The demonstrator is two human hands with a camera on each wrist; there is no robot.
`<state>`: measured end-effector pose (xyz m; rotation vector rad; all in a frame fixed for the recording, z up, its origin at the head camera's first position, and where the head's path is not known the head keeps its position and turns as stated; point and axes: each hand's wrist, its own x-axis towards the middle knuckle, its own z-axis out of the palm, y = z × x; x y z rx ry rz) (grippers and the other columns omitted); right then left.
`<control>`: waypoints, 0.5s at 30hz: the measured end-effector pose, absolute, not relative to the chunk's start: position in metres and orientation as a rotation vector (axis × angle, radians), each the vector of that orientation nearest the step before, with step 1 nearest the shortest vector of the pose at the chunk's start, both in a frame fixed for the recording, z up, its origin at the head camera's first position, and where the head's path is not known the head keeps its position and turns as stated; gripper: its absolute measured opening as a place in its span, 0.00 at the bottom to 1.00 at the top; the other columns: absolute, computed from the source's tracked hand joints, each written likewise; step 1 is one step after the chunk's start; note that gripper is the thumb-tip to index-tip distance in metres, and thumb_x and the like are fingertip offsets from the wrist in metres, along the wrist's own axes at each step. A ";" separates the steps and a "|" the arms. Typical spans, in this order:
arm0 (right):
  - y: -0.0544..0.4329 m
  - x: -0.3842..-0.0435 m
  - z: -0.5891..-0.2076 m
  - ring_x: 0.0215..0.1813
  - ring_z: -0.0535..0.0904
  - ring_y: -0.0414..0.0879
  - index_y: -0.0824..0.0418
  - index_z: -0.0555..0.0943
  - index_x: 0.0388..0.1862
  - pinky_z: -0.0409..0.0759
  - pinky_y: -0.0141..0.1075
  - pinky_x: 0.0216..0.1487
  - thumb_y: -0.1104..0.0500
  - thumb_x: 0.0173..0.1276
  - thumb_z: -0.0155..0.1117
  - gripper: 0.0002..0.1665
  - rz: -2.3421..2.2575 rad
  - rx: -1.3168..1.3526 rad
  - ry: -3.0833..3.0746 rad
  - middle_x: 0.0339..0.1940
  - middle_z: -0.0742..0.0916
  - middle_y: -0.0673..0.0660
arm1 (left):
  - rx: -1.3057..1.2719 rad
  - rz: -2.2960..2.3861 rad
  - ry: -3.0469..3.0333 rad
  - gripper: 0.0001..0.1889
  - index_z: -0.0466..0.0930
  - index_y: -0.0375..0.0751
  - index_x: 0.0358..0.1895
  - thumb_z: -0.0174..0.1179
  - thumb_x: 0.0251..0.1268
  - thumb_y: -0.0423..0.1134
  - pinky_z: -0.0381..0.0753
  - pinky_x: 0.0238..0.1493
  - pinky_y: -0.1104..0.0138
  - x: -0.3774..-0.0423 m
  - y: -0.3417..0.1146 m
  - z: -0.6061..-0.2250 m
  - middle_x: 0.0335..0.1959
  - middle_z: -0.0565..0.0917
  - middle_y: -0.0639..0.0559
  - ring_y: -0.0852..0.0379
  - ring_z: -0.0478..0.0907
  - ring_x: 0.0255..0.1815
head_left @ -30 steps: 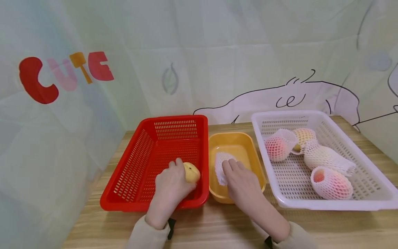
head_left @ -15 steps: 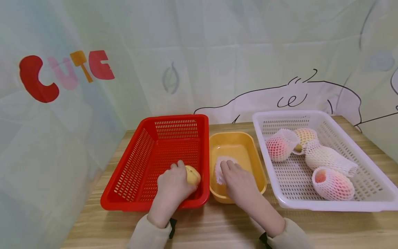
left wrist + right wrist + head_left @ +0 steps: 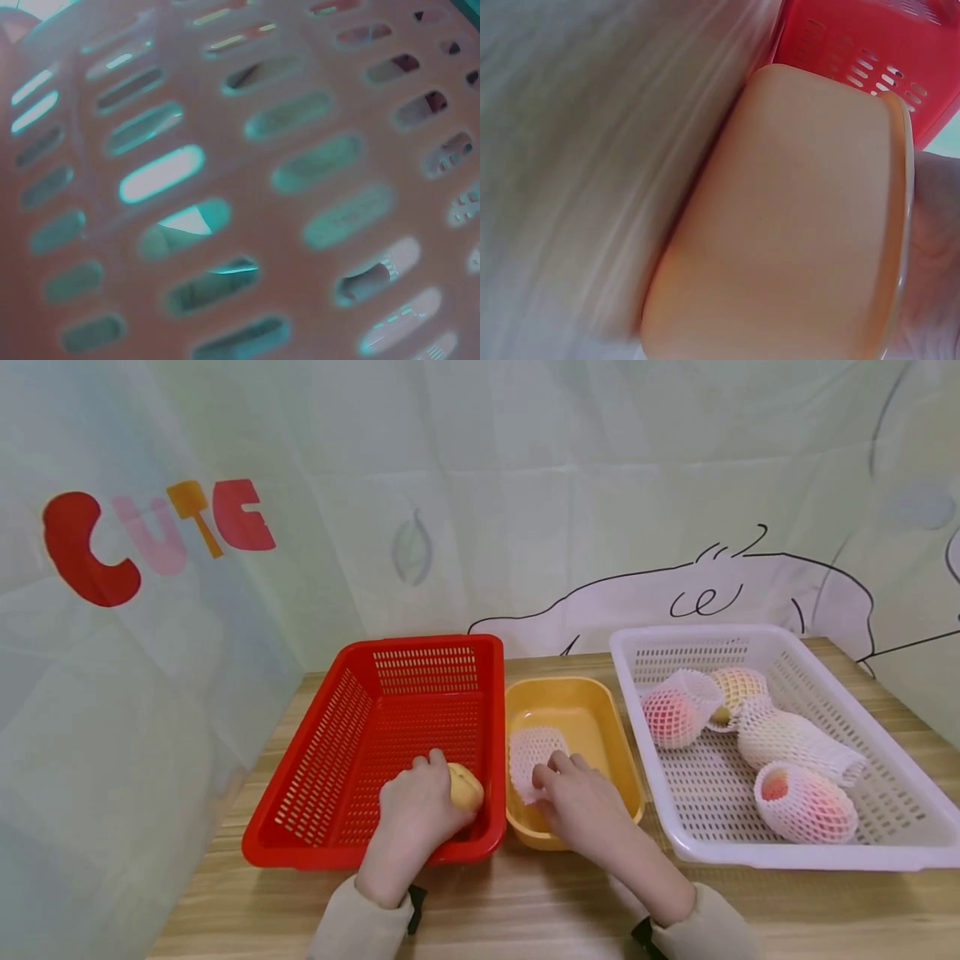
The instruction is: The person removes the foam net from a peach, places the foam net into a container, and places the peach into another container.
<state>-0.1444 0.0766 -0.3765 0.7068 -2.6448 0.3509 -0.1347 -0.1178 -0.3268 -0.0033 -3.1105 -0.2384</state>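
1. Since the frame half a second ago, your right hand (image 3: 588, 806) has loosened a little, and the net sleeve (image 3: 534, 756) beside it has spread wider; your left hand (image 3: 420, 806) has hardly moved.
2. Your right hand sits below centre of the frame, fingers loosely bent at the sleeve's right edge; you can see no pinch, though your thumb is hidden.
3. Your left hand grips a yellow fruit (image 3: 466, 787) in the lower-right corner of the red basket (image 3: 499, 702). What shows of the fruit slants toward lower right; your fingers hide the rest.
4. One relation matters most: the sleeve lies just left of your right fingertips, its long side running roughly up the frame. Your right hand is nearer to it; the basket's right wall stands between sleeve and fruit.
5. Around the sleeve is the yellow tray (image 3: 585, 722), between the red basket and the white basket (image 3: 660, 793).
6. At the right of the frame, that white basket holds four netted fruits (image 3: 808, 806).
7. Under everything you have a wood-grain surface (image 3: 555, 902); behind, a printed curtain (image 3: 525, 543).
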 end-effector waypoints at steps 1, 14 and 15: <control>0.077 -0.145 -0.376 0.33 0.74 0.49 0.55 0.78 0.29 0.71 0.35 0.27 0.55 0.56 0.72 0.10 0.365 0.708 -2.669 0.31 0.80 0.52 | -0.005 -0.236 -3.113 0.27 0.71 0.33 0.42 0.66 0.45 0.51 0.80 0.29 0.53 -0.135 -0.118 -0.327 0.28 0.74 0.43 0.45 0.76 0.26; 0.073 -0.144 -0.370 0.43 0.78 0.50 0.51 0.79 0.31 0.75 0.47 0.44 0.36 0.69 0.52 0.22 0.483 0.644 -3.057 0.34 0.82 0.50 | 0.016 -0.266 -3.163 0.37 0.67 0.32 0.61 0.64 0.51 0.52 0.81 0.40 0.48 -0.138 -0.118 -0.328 0.39 0.79 0.36 0.43 0.79 0.33; 0.073 -0.144 -0.370 0.43 0.78 0.50 0.51 0.79 0.31 0.75 0.48 0.44 0.36 0.69 0.52 0.23 0.479 0.640 -3.056 0.34 0.82 0.50 | 0.019 -0.267 -3.169 0.37 0.66 0.32 0.62 0.64 0.51 0.52 0.81 0.41 0.47 -0.138 -0.118 -0.328 0.40 0.79 0.36 0.42 0.79 0.34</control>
